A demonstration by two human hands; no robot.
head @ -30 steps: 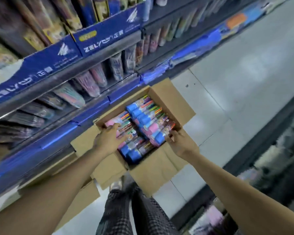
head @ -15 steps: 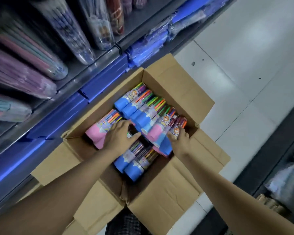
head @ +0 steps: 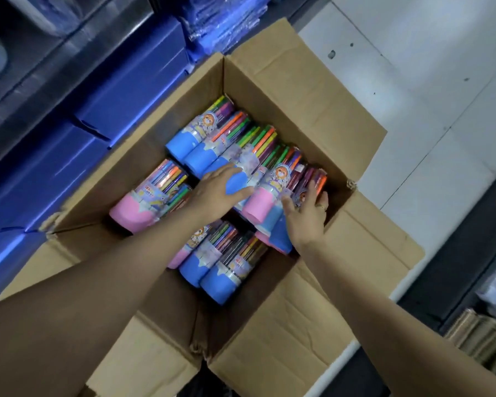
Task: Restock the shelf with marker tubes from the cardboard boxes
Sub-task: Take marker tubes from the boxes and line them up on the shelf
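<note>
Reaching into the open cardboard box (head: 307,104) at centre frame, both hands bracket a pink-capped marker tube (head: 272,193) lying on the upper layer of tubes. The left hand (head: 218,190) rests flat, fingers straight, on a blue-capped tube (head: 238,181) beside it; the right hand (head: 307,213) lies open-fingered against the pink tube's far side, probably to scoop it up. The blue shelf (head: 121,90) waits at upper left.
</note>
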